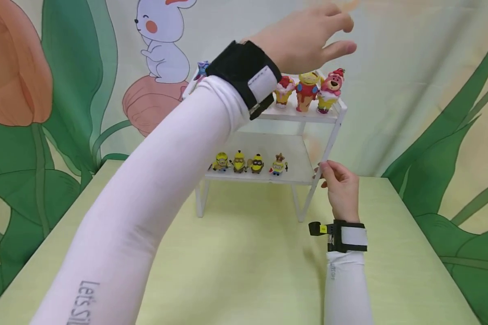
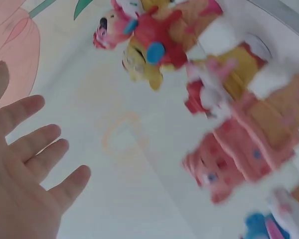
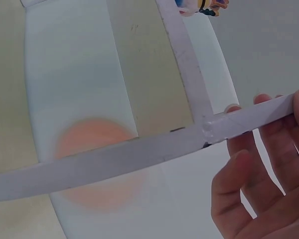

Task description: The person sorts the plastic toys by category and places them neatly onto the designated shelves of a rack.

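Note:
A white two-tier shelf rack point(image 1: 268, 179) stands on the table. High over its top tier is my left hand point(image 1: 305, 38), fingers apart and holding nothing; in the left wrist view that hand point(image 2: 30, 169) is beside the figurines. My right hand point(image 1: 343, 189) pinches the rack's right front leg point(image 1: 327, 146) near the lower tier, thumb and fingers on either side of the bar point(image 3: 259, 115). The top tier carries ice-cream-cone figurines: a pink bear in a red hat point(image 1: 332, 88), a yellow figure in red point(image 1: 307, 92) and a pink pig-like figure point(image 2: 234, 149). My left forearm hides others.
Several small yellow Minion figurines point(image 1: 239, 162) line the lower tier's front edge, including one with a crown point(image 1: 278, 164). The pale green table point(image 1: 236, 253) extends in front of the rack. Behind hangs a backdrop printed with a rabbit point(image 1: 164, 45) and plants.

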### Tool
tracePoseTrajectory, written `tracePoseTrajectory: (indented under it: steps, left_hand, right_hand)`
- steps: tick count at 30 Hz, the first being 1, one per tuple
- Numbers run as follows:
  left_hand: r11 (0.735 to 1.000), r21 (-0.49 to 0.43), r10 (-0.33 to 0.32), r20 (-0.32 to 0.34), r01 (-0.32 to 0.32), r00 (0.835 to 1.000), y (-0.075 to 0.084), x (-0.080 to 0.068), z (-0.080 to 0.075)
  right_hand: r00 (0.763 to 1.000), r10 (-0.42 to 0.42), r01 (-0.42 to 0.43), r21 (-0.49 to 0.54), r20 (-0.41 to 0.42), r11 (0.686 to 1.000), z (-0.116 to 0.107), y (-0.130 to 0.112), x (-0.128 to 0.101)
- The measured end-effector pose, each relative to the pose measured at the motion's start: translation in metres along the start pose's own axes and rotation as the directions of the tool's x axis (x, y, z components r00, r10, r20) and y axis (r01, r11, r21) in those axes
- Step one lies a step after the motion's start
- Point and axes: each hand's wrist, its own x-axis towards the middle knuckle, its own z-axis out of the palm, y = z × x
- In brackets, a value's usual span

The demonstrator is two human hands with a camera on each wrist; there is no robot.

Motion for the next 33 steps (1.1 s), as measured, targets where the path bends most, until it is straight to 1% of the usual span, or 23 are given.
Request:
tracePoseTrajectory:
  steps: [3,6,9,12,15,18,22,24,28,33]
  left_hand:
    - [1.000,-0.013,0.001,-0.074,-0.002,0.997,-0.010,-0.015,-0.005]
    - [1.000,-0.018,0.003,-0.115,-0.005,0.993,-0.020,-0.035,-0.007]
    - [0.999,-0.037,-0.011,-0.124,0.007,0.992,-0.031,-0.057,-0.004]
    - [0.997,-0.068,-0.029,-0.119,0.021,0.992,-0.041,-0.079,0.005]
    - [0.994,-0.108,-0.018,-0.150,0.002,0.989,-0.049,-0.099,0.019]
    - [0.990,-0.134,0.007,-0.209,-0.036,0.978,-0.058,-0.118,0.035]
    - [0.990,-0.130,0.024,-0.271,-0.062,0.962,-0.068,-0.140,0.059]
    - [0.990,-0.128,0.023,-0.284,-0.062,0.958,-0.071,-0.149,0.072]
    - [0.988,-0.149,-0.003,-0.297,-0.044,0.955,-0.075,-0.164,0.098]
    - [0.979,-0.200,-0.084,-0.270,0.029,0.959,-0.074,-0.186,0.131]
  right_hand:
    - [1.000,0.018,-0.018,-0.013,-0.010,1.000,-0.004,0.002,0.001]
    - [1.000,0.024,-0.025,-0.020,-0.018,0.999,-0.009,0.004,0.004]
    - [1.000,0.017,-0.017,-0.019,-0.017,1.000,-0.013,0.004,0.007]
    - [1.000,0.012,-0.013,-0.023,-0.017,1.000,-0.016,0.005,0.009]
    - [0.999,0.016,-0.017,-0.038,-0.028,0.999,-0.021,0.004,0.008]
    - [0.999,0.014,-0.017,-0.064,-0.035,0.998,-0.024,0.002,0.006]
    - [0.999,0.011,-0.014,-0.081,-0.042,0.997,-0.025,0.001,0.006]
    - [0.999,0.011,-0.014,-0.076,-0.046,0.997,-0.025,0.000,0.007]
    - [0.999,0.008,-0.011,-0.077,-0.038,0.997,-0.023,-0.001,0.009]
    - [0.999,0.031,-0.035,-0.125,-0.032,0.991,-0.022,0.002,0.003]
